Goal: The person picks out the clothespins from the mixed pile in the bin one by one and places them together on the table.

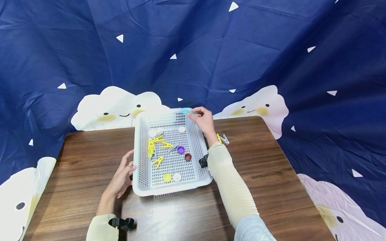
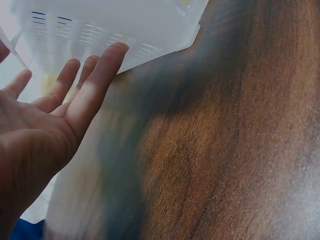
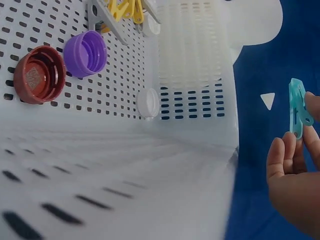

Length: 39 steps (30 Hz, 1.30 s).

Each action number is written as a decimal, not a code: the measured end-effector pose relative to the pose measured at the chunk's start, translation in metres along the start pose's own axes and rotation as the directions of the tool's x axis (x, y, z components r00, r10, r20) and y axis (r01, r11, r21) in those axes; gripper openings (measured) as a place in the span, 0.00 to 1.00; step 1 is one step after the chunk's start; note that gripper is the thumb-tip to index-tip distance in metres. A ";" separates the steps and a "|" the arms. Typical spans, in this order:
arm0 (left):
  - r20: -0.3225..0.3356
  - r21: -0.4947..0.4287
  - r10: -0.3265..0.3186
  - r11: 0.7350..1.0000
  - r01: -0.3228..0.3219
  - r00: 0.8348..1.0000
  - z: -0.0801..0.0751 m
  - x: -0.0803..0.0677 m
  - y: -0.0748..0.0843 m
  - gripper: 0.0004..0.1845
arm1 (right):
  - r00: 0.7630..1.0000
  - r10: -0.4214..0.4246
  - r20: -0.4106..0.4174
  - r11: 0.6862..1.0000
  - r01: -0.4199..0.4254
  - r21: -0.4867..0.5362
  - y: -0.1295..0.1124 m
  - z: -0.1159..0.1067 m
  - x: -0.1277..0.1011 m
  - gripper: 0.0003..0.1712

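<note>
Head view shows a person seated at a wooden bench [image 1: 271, 174] with a white perforated basket [image 1: 141, 157] set in the middle of it. The right hand [image 1: 203, 120] is raised at the basket's far right corner, pinching a pale blue clothespin [image 1: 187, 111] between thumb and fingertips, right at the rim. From the right wrist camera the same blue clothespin [image 3: 298, 107] stands upright in the fingers [image 3: 280, 157], just outside the basket's corner, against the dark blue cloth.

The left hand [image 1: 120, 179] lies beside the basket's left wall, fingers straight and spread, holding nothing. In the left wrist view its fingertips [image 2: 112, 55] reach up to the basket's outer wall [image 2: 150, 25]; I cannot tell whether they quite touch it.

Inside the basket lie several yellow clothespins [image 1: 155, 145], a purple cap [image 1: 181, 149], a dark red cap [image 1: 188, 156], a yellow cap [image 1: 167, 177] and a few white caps [image 1: 177, 177]. On the bench just right of the basket, beside the right forearm, lie two more clothespins [image 1: 223, 138], one yellow and one grey. A navy curtain [image 1: 193, 50] printed with white clouds hangs behind.
</note>
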<state>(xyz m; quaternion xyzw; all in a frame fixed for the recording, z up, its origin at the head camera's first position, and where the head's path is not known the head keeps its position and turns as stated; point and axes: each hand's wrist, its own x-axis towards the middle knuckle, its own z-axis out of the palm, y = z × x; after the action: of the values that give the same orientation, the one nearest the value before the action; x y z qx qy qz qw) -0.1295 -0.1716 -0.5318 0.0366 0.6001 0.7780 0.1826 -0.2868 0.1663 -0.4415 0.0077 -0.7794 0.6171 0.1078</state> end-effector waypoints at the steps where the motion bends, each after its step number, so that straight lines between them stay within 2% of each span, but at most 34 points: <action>1: -0.001 0.000 -0.001 1.000 0.001 1.000 0.000 0.000 0.000 0.34 | 1.000 -0.002 -0.002 1.000 0.002 0.000 0.000 -0.001 0.000 0.15; 20: -0.005 -0.006 -0.005 1.000 0.005 1.000 0.001 0.000 -0.002 0.33 | 0.998 0.019 -0.052 1.000 -0.018 0.016 -0.001 -0.022 0.004 0.13; 34: -0.016 0.007 -0.005 1.000 0.005 1.000 0.002 0.000 -0.001 0.30 | 0.997 0.027 -0.077 0.999 -0.031 -0.044 0.005 -0.040 0.009 0.14; 39: -0.016 0.011 -0.003 1.000 0.003 1.000 0.003 0.000 0.000 0.30 | 0.996 0.019 -0.091 0.995 -0.028 -0.093 0.010 -0.045 0.006 0.15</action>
<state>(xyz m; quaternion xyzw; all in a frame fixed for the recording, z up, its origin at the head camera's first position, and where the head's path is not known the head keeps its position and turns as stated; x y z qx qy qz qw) -0.1282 -0.1687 -0.5304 0.0304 0.6057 0.7748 0.1787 -0.2875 0.2130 -0.4405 -0.0345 -0.8021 0.5805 0.1359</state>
